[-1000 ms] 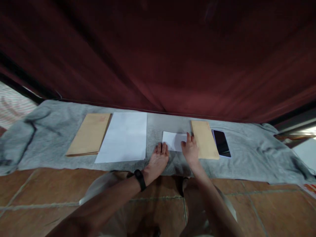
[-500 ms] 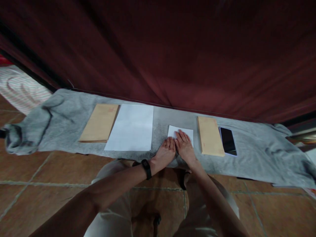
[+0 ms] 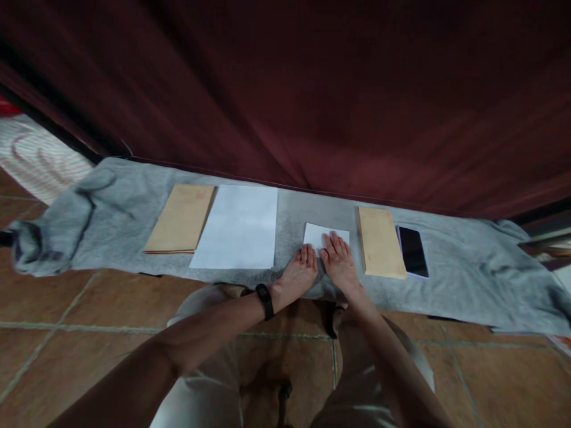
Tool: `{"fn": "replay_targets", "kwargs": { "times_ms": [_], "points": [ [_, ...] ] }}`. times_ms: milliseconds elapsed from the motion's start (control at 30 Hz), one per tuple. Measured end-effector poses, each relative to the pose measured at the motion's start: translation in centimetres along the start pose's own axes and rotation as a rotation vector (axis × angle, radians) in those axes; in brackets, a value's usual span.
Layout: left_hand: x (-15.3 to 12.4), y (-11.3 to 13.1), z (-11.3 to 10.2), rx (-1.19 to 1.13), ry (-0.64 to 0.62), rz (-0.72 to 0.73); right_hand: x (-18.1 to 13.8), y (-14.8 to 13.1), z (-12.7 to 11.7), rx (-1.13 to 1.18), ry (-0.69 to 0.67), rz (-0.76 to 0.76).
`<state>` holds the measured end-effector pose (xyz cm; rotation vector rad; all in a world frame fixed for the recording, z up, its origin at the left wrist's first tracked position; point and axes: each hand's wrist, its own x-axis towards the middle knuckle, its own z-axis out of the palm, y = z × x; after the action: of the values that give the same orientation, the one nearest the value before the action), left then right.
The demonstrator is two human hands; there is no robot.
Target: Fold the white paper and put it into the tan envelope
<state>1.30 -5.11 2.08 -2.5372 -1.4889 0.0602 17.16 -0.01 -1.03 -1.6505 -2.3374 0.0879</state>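
A small folded sheet of white paper [image 3: 317, 233] lies on the grey cloth in front of me. My left hand [image 3: 302, 268] rests flat near its lower left corner, fingers stretched out and side by side. Across the lower right part of the paper lies my right hand [image 3: 338, 261], palm down with its fingers extended. Both hands hide the paper's near edge. To the left is a stack of larger white sheets [image 3: 241, 229]. A brown envelope [image 3: 381, 244] lies just right of my right hand.
More brown envelopes [image 3: 182, 220] are stacked at the left, against the white sheets. A phone [image 3: 413, 252] with a dark screen lies beside the right envelope. The grey cloth [image 3: 464, 261] covers a long narrow surface, with a dark red curtain [image 3: 285, 107] behind it.
My right hand has slid to the right over the folded paper, opening a gap from my left hand. My left hand stays in nearly the same place.
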Motion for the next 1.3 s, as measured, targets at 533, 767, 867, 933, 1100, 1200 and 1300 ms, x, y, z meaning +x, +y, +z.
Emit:
{"fn": "replay_targets", "kwargs": {
  "times_ms": [533, 767, 867, 933, 1100, 1200, 1300],
  "points": [
    [-0.2, -1.7, -0.8, -0.204, 0.045, -0.103, -1.4, 0.8, -0.6, -0.023, 0.048, 0.073],
    [3.0, -2.4, -1.0, -0.283, 0.206, -0.132, -1.2, 0.5, -1.1, -0.020, 0.037, 0.082],
    [4.3, -2.1, 0.0, -0.303, 0.179, -0.107, -1.2, 0.4, -1.2, -0.031, 0.035, 0.089],
    [4.8, -1.9, 0.8, -0.308, 0.148, -0.152, -1.2, 0.4, -1.2, -0.039, 0.032, 0.099],
    [5.1, -1.8, 2.2, -0.296, 0.120, -0.232, -0.8, 0.0, -1.5, -0.020, 0.040, 0.111],
    [5.0, -1.8, 2.6, -0.278, 0.119, -0.232, -0.2, -0.6, -1.5, 0.017, 0.044, 0.093],
    [5.0, -1.8, 2.7, -0.275, 0.112, -0.224, 0.1, -1.0, -1.4, 0.032, 0.027, 0.067]
  ]
}}
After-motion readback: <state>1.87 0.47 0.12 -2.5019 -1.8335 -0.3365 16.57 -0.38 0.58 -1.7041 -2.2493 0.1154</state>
